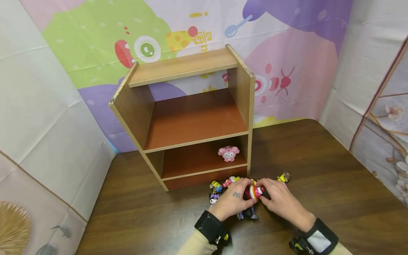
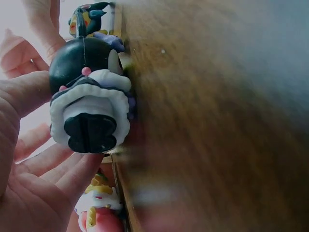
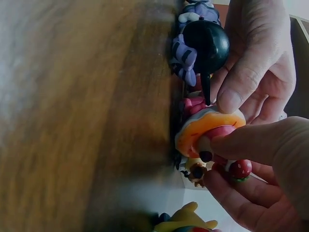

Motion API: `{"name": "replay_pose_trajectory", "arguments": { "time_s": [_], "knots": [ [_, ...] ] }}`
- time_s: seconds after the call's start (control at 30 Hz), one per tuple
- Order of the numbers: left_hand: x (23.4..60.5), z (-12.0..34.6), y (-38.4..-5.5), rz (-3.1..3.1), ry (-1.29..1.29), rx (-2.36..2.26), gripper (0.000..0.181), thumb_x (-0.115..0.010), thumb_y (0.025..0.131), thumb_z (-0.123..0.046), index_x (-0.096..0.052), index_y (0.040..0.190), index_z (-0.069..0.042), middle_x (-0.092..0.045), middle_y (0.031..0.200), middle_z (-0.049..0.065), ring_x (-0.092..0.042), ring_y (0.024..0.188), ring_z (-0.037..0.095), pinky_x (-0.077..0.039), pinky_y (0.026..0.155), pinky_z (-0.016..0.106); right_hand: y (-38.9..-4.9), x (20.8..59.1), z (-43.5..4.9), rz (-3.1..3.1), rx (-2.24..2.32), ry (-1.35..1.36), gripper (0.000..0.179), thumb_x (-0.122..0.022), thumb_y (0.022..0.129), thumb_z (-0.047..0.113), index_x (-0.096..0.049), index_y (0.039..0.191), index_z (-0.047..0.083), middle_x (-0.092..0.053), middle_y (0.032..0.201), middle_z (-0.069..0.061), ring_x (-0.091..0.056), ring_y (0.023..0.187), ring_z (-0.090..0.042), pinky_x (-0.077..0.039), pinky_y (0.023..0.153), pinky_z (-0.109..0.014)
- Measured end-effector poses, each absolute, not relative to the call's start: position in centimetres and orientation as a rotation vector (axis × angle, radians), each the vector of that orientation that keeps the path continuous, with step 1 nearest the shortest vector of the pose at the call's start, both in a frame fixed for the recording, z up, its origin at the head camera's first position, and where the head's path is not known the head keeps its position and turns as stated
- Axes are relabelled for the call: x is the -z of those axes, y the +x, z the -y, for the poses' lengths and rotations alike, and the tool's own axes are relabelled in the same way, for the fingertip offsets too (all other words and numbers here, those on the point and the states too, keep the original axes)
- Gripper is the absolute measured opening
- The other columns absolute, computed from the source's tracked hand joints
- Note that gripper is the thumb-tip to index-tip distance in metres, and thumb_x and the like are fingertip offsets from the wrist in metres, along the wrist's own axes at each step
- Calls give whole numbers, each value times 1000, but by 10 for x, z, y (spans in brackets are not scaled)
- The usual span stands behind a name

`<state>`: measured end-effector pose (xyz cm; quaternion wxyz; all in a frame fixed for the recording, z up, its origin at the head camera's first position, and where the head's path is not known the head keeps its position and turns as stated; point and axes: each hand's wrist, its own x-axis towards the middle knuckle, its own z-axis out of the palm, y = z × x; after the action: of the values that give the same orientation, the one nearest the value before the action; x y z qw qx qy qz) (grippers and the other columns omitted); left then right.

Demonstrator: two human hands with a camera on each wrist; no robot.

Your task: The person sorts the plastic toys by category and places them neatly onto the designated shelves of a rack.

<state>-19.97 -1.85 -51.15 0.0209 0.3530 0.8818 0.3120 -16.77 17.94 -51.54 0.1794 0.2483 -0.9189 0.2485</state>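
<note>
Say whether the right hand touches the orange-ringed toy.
Touching: the right wrist view shows the right hand pinching the orange-ringed toy, thumb against it.

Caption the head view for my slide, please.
Left hand and right hand hold an orange-ringed figurine at a wooden table, before a shelf unit with a pink figurine on its lower shelf.
</note>
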Motion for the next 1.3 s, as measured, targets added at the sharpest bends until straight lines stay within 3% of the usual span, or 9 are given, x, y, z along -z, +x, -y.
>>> {"name": "replay_pose_trajectory", "arguments": {
  "time_s": [0.27, 0.53, 0.67, 0.87, 1.1, 1.3],
  "knots": [
    [505, 25, -198, -2720, 1053, -993, 48, -77, 89, -23, -60, 131, -9, -66, 123, 3, -62, 103, 8, -51, 89, 17, -168, 507, -175, 2613, -676, 697, 39, -89, 72, 2, -67, 104, 7, -72, 100, -3, -69, 89, -19, -56, 81, -45],
    [501, 36, -198, -2738, 1054, -1028, 47, -75, 90, -25, -60, 132, -11, -67, 123, 1, -60, 96, 5, -49, 83, 17, -171, 497, -170, 2625, -734, 722, 35, -88, 77, 6, -68, 106, 7, -73, 102, -3, -69, 90, -19, -55, 82, -45],
    [500, 42, -198, -2756, 1067, -1077, 46, -75, 88, -25, -61, 131, -12, -67, 122, 0, -59, 98, 8, -48, 84, 18, -173, 496, -168, 2608, -739, 744, 38, -87, 79, 9, -67, 111, 5, -73, 107, -6, -69, 96, -22, -53, 90, -51],
    [499, 53, -199, -2733, 1073, -1238, 47, -75, 87, -19, -60, 130, -9, -68, 118, 2, -63, 92, 12, -54, 78, 21, -176, 497, -164, 2570, -779, 777, 43, -82, 86, 15, -62, 123, 4, -72, 114, -7, -68, 98, -20, -52, 90, -50],
    [498, 66, -202, -2587, 944, -1506, 49, -74, 86, -10, -59, 133, -5, -70, 118, 9, -67, 102, 17, -59, 90, 39, -178, 495, -158, 2560, -903, 812, 47, -73, 94, 14, -55, 136, 2, -70, 125, -12, -69, 112, -27, -55, 94, -52],
    [493, 77, -204, -2409, 849, -1741, 49, -69, 87, -2, -59, 135, 0, -68, 125, 14, -66, 112, 26, -56, 97, 40, -184, 492, -151, 2504, -1071, 890, 50, -75, 92, 8, -54, 137, 0, -72, 119, -10, -71, 107, -24, -59, 86, -45]
  ]
}}
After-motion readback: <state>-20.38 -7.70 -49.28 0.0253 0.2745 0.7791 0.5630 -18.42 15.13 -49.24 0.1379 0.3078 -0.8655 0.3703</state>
